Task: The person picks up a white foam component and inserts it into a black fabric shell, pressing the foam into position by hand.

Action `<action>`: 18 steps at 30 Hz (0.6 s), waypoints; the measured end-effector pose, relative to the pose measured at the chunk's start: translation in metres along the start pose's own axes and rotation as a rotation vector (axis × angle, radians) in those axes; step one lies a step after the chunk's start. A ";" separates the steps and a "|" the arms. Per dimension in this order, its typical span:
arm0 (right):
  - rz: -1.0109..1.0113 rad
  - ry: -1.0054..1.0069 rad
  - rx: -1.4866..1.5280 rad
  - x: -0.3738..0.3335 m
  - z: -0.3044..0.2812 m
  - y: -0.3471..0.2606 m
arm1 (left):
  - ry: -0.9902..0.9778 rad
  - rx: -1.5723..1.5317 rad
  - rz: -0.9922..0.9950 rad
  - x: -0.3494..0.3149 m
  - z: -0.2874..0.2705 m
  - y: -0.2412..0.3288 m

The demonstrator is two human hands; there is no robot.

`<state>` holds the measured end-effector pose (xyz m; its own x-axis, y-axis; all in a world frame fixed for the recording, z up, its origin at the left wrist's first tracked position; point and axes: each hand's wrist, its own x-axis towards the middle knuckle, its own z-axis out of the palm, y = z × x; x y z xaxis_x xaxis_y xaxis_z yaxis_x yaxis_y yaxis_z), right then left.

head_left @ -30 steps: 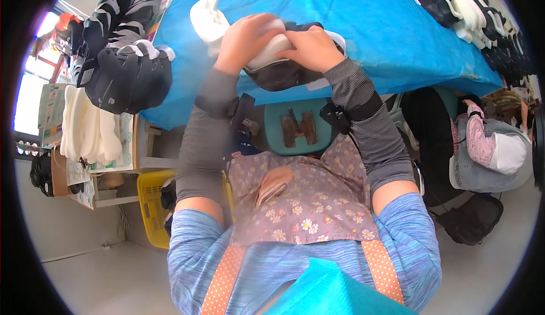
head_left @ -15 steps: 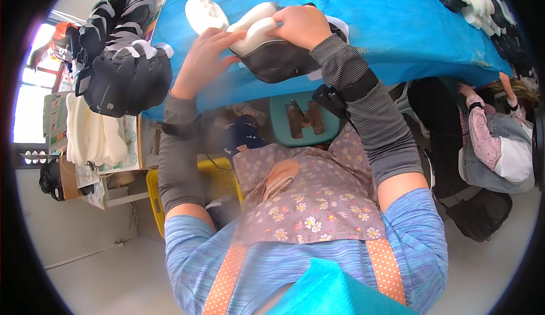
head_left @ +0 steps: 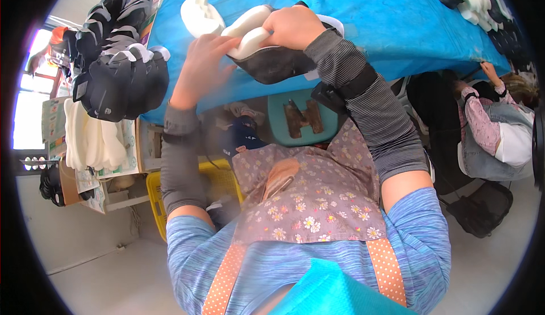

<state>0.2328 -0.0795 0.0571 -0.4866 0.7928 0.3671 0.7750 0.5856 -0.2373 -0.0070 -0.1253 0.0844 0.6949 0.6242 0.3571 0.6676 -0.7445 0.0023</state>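
White foam piece apparently being seated in dark cover, 12 o'clock.
Right hand (foam's 2 o'clock) fingers curled, gripping foam at cover edge; left hand (8 o'clock) blurred, fingers open, contact unclear. Next move likely calls for tucking foam's near-left end. Versus one second ago, left hand moved off foam's top toward its left end.

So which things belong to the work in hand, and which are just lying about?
In the work:
- black cover at the left hand and right hand
- white piece partly inside it
- loose white piece nearby, probably

Lying about, apparently:
- yellow basket
- teal stool
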 end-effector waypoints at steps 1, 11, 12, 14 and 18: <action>0.003 -0.016 0.005 -0.001 0.000 -0.004 | 0.000 0.001 0.003 -0.003 0.000 0.008; -0.077 -0.046 0.005 -0.006 0.001 -0.004 | 0.219 -0.243 -0.161 -0.004 0.033 0.022; -0.071 -0.046 0.005 -0.007 0.002 -0.002 | 0.216 -0.247 -0.158 -0.004 0.034 0.021; -0.123 -0.062 0.001 -0.006 0.003 0.000 | 0.176 -0.216 -0.135 -0.004 0.032 0.021; -0.100 -0.119 0.020 -0.007 0.000 0.001 | 0.187 -0.231 -0.124 -0.005 0.034 0.020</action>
<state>0.2370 -0.0845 0.0541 -0.6061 0.7441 0.2809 0.7127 0.6649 -0.2235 0.0120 -0.1354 0.0514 0.5364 0.6751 0.5065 0.6507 -0.7130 0.2611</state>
